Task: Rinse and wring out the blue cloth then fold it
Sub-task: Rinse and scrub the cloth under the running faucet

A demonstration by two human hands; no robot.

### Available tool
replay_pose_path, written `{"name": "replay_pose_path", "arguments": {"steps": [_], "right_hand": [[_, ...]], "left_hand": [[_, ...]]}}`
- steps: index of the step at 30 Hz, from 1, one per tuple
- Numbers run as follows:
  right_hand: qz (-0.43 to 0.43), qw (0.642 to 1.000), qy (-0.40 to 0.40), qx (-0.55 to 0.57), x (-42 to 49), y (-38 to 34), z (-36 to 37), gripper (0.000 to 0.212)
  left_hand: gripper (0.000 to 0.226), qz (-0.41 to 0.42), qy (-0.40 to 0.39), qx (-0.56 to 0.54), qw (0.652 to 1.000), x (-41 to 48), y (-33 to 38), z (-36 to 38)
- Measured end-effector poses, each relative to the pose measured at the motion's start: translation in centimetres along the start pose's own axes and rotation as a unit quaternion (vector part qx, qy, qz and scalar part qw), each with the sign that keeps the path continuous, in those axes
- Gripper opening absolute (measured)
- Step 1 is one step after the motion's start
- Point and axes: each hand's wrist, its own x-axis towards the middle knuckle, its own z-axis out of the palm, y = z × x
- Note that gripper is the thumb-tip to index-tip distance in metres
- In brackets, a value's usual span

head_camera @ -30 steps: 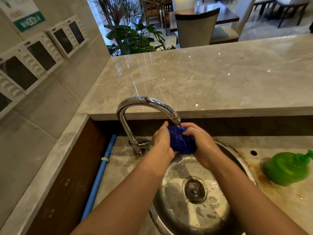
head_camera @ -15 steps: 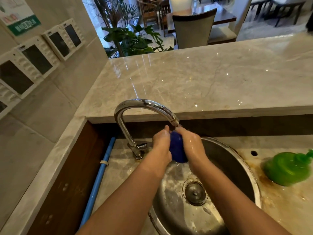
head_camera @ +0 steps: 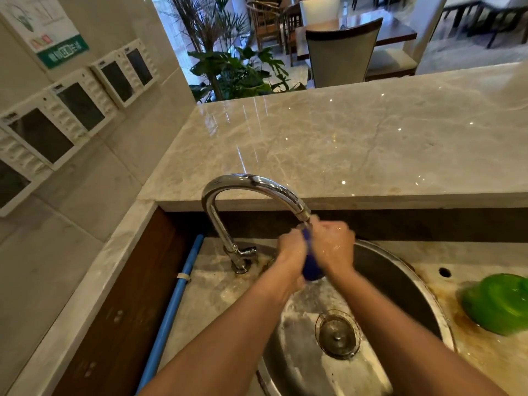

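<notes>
The blue cloth (head_camera: 311,268) is bunched into a narrow wad, squeezed between both my hands under the spout of the chrome tap (head_camera: 251,184). My left hand (head_camera: 291,247) grips it from the left and my right hand (head_camera: 333,244) grips it from the right, so only a thin blue strip and its lower end show. Both hands hover over the round steel sink (head_camera: 400,284), above the drain strainer (head_camera: 337,334). Water spatters the basin below the cloth.
A green plastic bottle (head_camera: 500,304) lies on the stained counter right of the sink. A raised marble ledge (head_camera: 357,144) runs behind the tap. A blue pipe (head_camera: 174,304) runs along the wooden side panel at left. White wall units hang on the left wall.
My hands have pressed closer together, squeezing the cloth from a rounded ball into a thin wad. The view has tilted slightly, and the hands sit nearer the tap's spout.
</notes>
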Motion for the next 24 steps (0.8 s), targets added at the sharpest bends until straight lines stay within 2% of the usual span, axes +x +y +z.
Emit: {"name": "replay_pose_path", "arguments": {"steps": [2, 3, 4, 6, 8, 11, 13, 17, 19, 21, 24], "right_hand": [[0.083, 0.995, -0.003, 0.047, 1.4, -0.4, -0.8, 0.036], [0.099, 0.993, 0.001, 0.062, 1.3, -0.3, -0.6, 0.034], [0.083, 0.995, 0.004, 0.062, 0.7, -0.1, -0.1, 0.036], [-0.001, 0.999, -0.001, 0.045, -1.1, -0.1, 0.7, 0.046], [-0.011, 1.0, 0.0, 0.021, -0.5, 0.1, 0.4, 0.047], [0.107, 0.99, -0.01, 0.091, 1.9, 0.2, -1.1, 0.031], [0.145, 0.982, -0.042, 0.112, 2.4, 0.9, -1.3, 0.033], [0.24, 0.928, -0.134, 0.25, 1.5, 1.1, -1.8, 0.042], [0.221, 0.916, -0.18, 0.283, 1.3, 1.6, -2.4, 0.036], [0.182, 0.92, -0.215, 0.274, 0.9, 1.9, -2.8, 0.031], [0.151, 0.92, -0.231, 0.277, 0.5, 1.7, -3.2, 0.029]], "left_hand": [[0.017, 0.036, 0.01, 0.052, 0.998, 0.0, 0.3, 0.6], [0.017, 0.051, 0.017, 0.048, 0.997, 0.0, 1.0, 0.6], [0.018, 0.065, 0.021, 0.032, 0.997, 0.2, 1.6, 0.4], [0.022, 0.061, 0.039, -0.018, 0.997, 0.7, 2.3, -0.2], [0.025, 0.045, 0.032, -0.022, 0.998, 0.5, 1.4, 0.1], [0.021, 0.067, 0.024, 0.074, 0.995, 0.1, 0.4, 1.1], [0.019, 0.081, 0.007, 0.105, 0.991, 0.3, 1.3, 1.1], [0.009, 0.051, -0.02, 0.027, 0.998, 0.4, 2.8, 0.0], [0.016, 0.053, -0.018, 0.022, 0.998, 0.4, 2.7, -0.1], [0.02, 0.062, -0.007, 0.039, 0.997, 0.3, 2.6, -0.2], [0.017, 0.032, -0.009, 0.019, 0.999, 0.0, 2.5, -0.5]]}}
